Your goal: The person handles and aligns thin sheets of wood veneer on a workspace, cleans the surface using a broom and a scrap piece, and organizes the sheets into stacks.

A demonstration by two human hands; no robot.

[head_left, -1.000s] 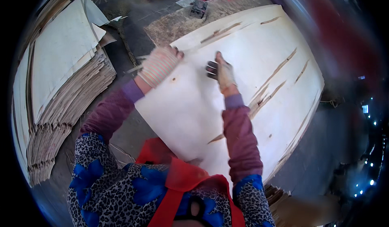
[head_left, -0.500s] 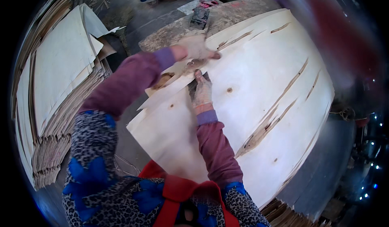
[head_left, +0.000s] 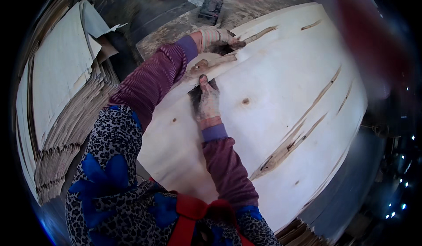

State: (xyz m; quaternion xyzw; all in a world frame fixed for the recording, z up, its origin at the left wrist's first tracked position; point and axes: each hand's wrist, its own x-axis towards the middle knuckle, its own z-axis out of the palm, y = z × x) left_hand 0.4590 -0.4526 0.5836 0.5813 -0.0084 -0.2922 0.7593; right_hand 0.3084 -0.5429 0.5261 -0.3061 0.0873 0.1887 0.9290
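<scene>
A large pale wood veneer sheet (head_left: 281, 83) with brown knots and long streaks lies before me. My left hand (head_left: 220, 39), in a worn light glove, is at its far left edge, fingers curled down at a brown streak. What they grip is hidden. Just below, a veneer strip (head_left: 211, 64) with a ragged brown knot lies along the edge. My right hand (head_left: 208, 100), also gloved with bare fingertips, is closed on a dark flat blade (head_left: 195, 95), thumb pointing away from me. The blade rests on or just over the sheet.
Tall stacks of veneer (head_left: 61, 66) stand at the left. Beyond the sheet is a stained work surface (head_left: 167, 30) with a dark block (head_left: 210, 11) on it. More stacked veneer edges (head_left: 299, 233) show at the lower right. A blurred red shape (head_left: 373, 35) is at the upper right.
My left hand has moved away along the sheet's edge, from the knot to the brown streak, uncovering the knotted strip. My right hand with the blade has shifted slightly left.
</scene>
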